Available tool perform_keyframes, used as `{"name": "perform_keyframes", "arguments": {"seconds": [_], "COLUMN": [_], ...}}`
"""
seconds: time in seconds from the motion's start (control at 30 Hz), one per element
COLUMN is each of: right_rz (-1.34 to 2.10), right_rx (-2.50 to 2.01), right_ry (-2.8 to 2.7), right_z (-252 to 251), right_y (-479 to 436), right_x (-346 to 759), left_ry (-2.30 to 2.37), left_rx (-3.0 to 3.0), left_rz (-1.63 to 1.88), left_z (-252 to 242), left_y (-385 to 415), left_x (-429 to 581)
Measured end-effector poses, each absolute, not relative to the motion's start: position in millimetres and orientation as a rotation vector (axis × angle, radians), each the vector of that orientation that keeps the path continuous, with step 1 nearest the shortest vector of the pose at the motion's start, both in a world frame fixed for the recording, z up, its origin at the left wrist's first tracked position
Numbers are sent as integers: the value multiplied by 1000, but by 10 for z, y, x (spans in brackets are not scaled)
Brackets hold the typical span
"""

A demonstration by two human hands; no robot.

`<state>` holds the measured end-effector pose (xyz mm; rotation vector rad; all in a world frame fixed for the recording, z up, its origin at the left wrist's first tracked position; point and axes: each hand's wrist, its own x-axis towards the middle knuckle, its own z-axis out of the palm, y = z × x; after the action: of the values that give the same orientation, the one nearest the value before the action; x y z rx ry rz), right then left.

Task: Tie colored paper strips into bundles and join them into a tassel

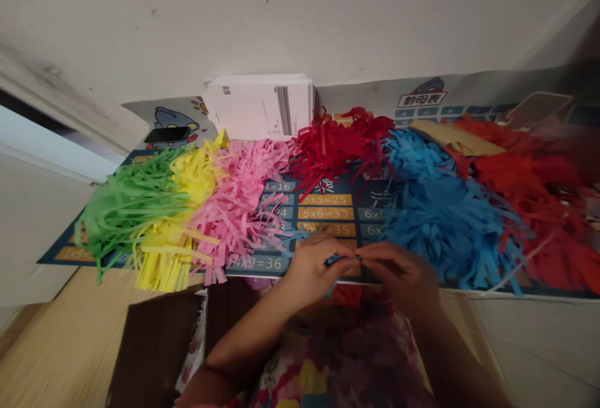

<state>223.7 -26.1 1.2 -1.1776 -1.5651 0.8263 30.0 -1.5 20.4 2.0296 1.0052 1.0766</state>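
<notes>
My left hand (315, 267) and my right hand (402, 273) meet at the near edge of a printed number mat (328, 214), fingertips pinched together on one thin blue paper strip (338, 259). Piles of cut paper strips lie across the mat: green (124, 208), yellow (180, 220), pink (239, 199), dark red (337, 142), blue (438, 205) and bright red (539, 202). The blue pile lies closest, just right of my right hand. My forearms come up from the bottom of the view over patterned clothing (323, 364).
A stack of white printed paper (260, 107) leans against the wall behind the piles. A dark phone (166, 135) lies at the mat's far left. A brown envelope (450, 136) rests on the blue and red strips. Wooden floor (60, 345) shows lower left.
</notes>
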Motion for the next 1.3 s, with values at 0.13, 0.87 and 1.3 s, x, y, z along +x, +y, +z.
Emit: {"name": "perform_keyframes", "arguments": {"seconds": [0.13,0.87,1.3], "right_rz": [927,1097,512], "right_rx": [-1110,-1187,-1314], "right_ry": [-1495,-1305,-1575], "right_z": [-1,-91,66], "right_y": [-245,-298,-379], "right_x": [2218,2306,2239], "left_ry": [973,843,874], "left_rx": [1994,2151,2397], "left_rz": [1070,1026,1207], "left_z": [237,213,160], "left_y": [18,70,35], "left_x": [235,171,361]}}
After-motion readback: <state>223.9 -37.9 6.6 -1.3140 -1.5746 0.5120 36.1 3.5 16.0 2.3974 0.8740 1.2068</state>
